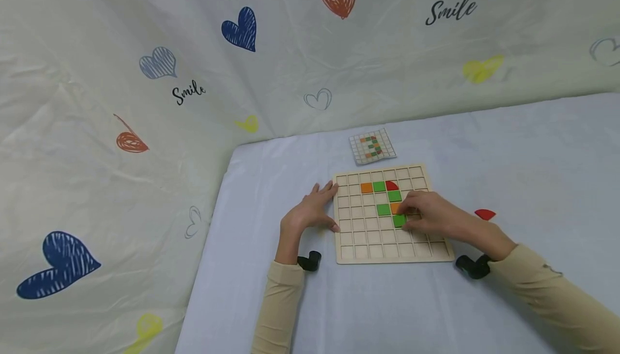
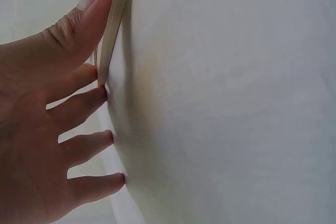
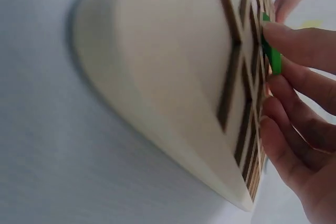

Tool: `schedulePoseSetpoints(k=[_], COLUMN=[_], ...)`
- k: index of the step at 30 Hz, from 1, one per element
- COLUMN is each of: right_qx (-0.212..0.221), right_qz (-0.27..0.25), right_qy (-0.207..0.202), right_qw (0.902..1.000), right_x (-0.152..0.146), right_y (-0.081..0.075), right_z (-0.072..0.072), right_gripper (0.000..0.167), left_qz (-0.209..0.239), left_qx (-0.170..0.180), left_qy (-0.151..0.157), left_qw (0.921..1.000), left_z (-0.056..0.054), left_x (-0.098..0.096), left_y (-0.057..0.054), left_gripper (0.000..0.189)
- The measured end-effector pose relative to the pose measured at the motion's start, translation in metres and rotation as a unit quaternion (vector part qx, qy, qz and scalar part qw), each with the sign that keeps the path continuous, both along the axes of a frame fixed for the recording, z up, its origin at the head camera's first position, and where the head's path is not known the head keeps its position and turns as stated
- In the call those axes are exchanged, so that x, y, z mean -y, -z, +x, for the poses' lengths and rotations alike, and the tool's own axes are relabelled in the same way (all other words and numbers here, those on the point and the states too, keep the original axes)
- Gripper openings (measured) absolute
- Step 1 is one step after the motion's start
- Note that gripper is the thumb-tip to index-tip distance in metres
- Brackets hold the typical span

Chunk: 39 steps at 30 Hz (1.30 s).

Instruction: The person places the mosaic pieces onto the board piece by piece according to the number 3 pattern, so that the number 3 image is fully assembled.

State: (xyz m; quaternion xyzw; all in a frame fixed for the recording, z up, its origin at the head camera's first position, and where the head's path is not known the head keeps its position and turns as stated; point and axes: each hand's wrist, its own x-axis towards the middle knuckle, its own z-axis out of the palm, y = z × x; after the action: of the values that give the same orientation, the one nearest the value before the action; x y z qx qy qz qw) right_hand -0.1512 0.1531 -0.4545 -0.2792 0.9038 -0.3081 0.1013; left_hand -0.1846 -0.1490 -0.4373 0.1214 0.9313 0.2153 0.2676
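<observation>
Right hand (image 1: 428, 214) apparently pinches a green tile (image 3: 275, 59); spread left hand (image 1: 311, 211) touches the board (image 1: 360, 238).

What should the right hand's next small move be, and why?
Probably press the green tile flat into the board and let go: the right hand pinches it, apparently tilted, against the grid, while the left hand touches the board's edge.

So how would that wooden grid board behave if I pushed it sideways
The wooden grid board is probably stiff, since its edges look straight and unbent. Lying flat on the white tablecloth, it would likely slide rather than tip.
</observation>
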Motion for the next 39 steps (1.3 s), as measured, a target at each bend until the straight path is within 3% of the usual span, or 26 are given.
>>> schedulePoseSetpoints(k=[9,18,30,39], right_qx=[-0.010,-0.017,-0.105,-0.123], right_qz=[0.012,-0.006,-0.012,0.005], right_qy=[0.001,0.018,0.031,0.060], right_qw=[0.9999,0.9997,0.9939,0.9906], right_x=[0.002,-0.021,-0.055,-0.070], right_y=[-0.001,-0.008,0.001,0.005], right_z=[0.001,0.009,0.017,0.022], right_gripper=[0.023,0.022,0.024,0.025], left_qz=[0.001,0.000,-0.002,-0.001], left_qx=[0.001,-0.003,-0.008,-0.005], left_qy=[0.003,0.007,0.011,0.009], left_qw=[1.0000,1.0000,0.9999,0.9999], left_z=[0.000,0.000,-0.001,-0.001], left_x=[0.000,0.000,0.000,0.000], left_y=[-0.001,-0.001,0.000,-0.001], left_gripper=[0.111,0.111,0.112,0.112])
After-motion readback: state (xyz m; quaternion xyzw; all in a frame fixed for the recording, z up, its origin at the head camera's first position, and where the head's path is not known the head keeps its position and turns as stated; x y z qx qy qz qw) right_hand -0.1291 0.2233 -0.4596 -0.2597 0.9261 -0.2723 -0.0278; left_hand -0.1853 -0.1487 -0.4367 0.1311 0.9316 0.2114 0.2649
